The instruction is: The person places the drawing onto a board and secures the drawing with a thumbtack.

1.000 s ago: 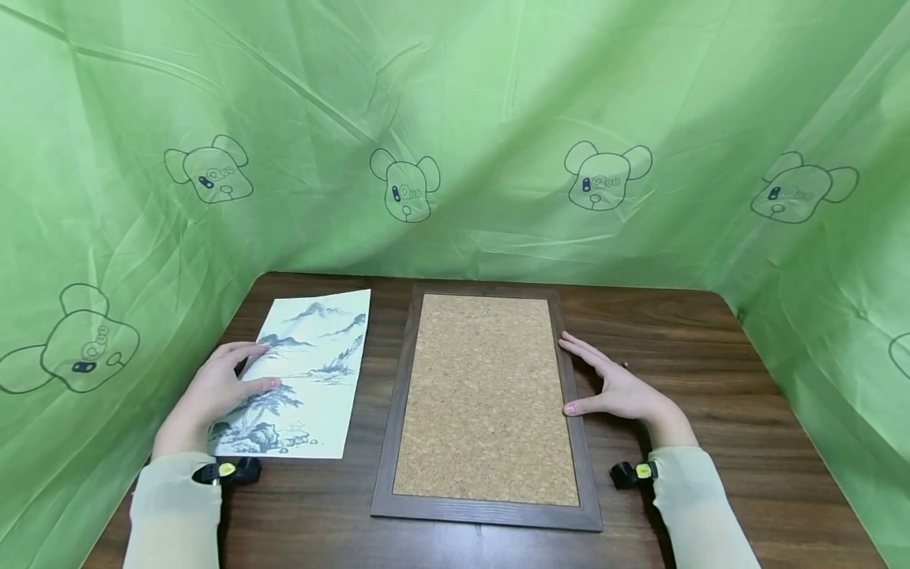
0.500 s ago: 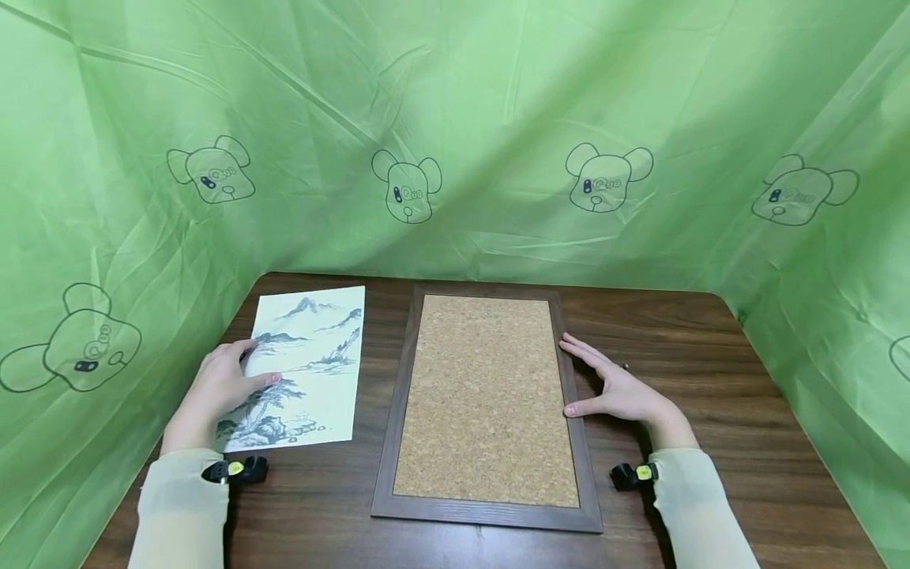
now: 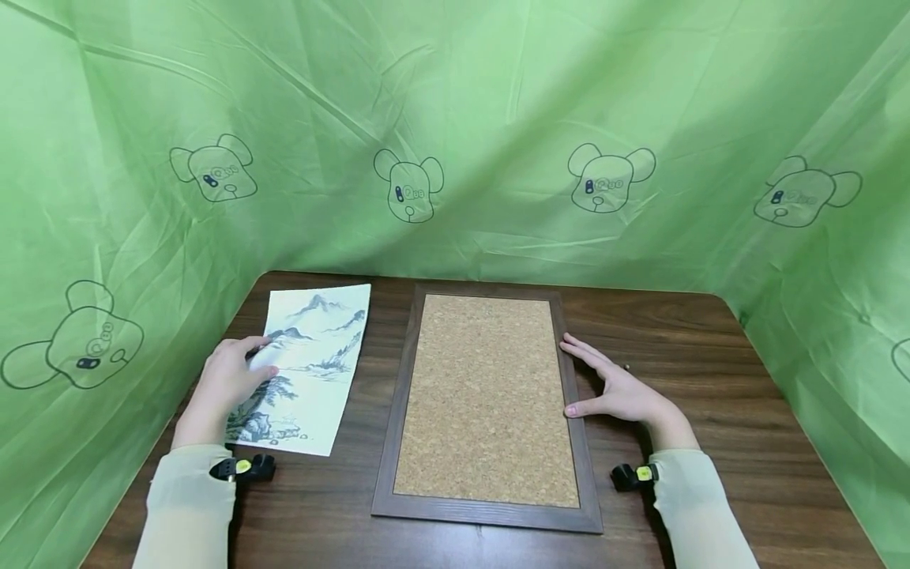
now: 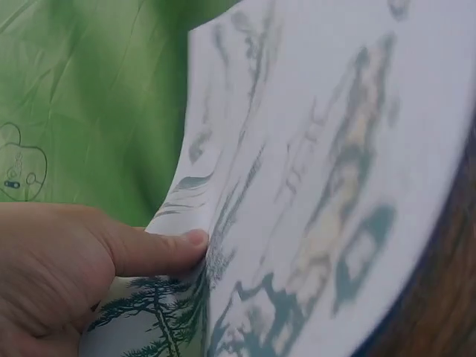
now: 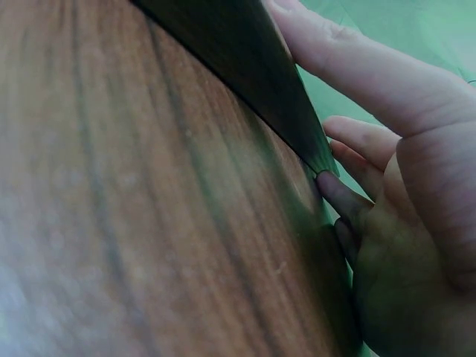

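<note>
At L, fingers [image 4: 152, 253] pinch pic [image 3: 320, 348]; curtain txt [image 3: 608, 185] blurry

Right hand [image 5: 420, 182] touching the dark frame [image 5: 249, 63], wood-grain table [image 5: 149, 201], green cloth [image 5: 416, 30] behind

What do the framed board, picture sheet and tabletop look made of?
Board: likely cork, matte, tan and speckled. Its frame: wood or wood-look, dark with fine lines. Sheet: probably paper, curving in the left wrist view. Tabletop: wood or wood-effect laminate, streaked brown grain, slight sheen.
</note>
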Demonstrator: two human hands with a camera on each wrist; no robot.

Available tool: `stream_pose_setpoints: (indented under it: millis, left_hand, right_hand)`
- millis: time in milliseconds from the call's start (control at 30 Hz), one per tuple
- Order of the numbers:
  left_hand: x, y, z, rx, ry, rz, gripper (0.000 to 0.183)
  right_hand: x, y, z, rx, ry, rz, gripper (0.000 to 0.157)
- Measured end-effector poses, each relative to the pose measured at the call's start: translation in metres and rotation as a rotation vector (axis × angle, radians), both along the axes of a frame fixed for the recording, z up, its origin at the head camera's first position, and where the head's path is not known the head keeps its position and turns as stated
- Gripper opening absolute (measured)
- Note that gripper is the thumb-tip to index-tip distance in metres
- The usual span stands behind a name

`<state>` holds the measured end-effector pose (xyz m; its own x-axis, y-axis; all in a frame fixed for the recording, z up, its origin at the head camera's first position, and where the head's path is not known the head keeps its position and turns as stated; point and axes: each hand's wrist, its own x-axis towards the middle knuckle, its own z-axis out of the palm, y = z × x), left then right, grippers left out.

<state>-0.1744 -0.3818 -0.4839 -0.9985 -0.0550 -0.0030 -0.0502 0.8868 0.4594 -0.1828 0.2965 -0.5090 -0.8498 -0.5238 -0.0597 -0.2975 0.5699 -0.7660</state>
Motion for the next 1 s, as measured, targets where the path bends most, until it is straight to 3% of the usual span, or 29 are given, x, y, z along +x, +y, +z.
stream_pose_setpoints:
  millis: [100,267,500,767,900,1000]
  left_hand:
    - [0.000,0.000,0.002,0.038,-0.016,0.003,0.066]
    - [0.001,0.002,0.007,0.186,-0.033,0.013,0.070]
    - [0.006,0.011,0.021,0.391,0.072,0.004,0.057]
    - [0.007,0.026,0.044,0.763,0.238,0.078,0.051]
    - [0.008,0.040,0.052,1.009,0.301,0.047,0.053]
    - [0.009,0.054,0.057,1.163,0.302,0.014,0.054]
  right_hand:
    - [0.000,0.000,0.000,0.002,-0.003,-0.002,0.113]
    - [0.000,-0.001,0.000,0.003,0.002,0.001,0.113]
    - [0.000,-0.001,0.001,0.006,-0.003,0.001,0.113]
    - [0.001,-0.001,0.002,-0.001,-0.006,0.001,0.113]
    - [0.001,-0.001,0.002,-0.001,-0.009,-0.001,0.113]
    - [0.001,-0.001,0.001,-0.007,-0.016,-0.003,0.113]
